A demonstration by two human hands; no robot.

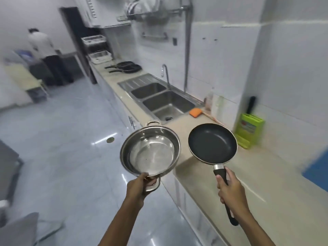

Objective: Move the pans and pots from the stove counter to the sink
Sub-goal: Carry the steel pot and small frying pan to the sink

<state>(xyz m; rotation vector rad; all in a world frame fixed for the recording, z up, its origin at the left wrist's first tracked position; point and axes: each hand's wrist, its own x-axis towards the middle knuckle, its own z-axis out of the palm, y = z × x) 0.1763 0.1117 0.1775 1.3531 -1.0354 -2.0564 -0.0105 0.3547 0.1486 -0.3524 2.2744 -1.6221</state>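
While both hands are loaded, the person carries two pieces at once, probably to save a trip. The left hand (140, 185) has its grip clamped on the near loop handle of a steel pot (150, 151), which hangs tilted over the floor, its empty inside facing the camera. The right hand (230, 189) has its grip closed around the black handle of a frying pan (212, 143), held out over the tabletop (266, 174). The sink (168, 103) lies ahead, both basins apparently empty, well apart from the pot and pan. More dark pans (127, 67) sit on the tabletop beyond it.
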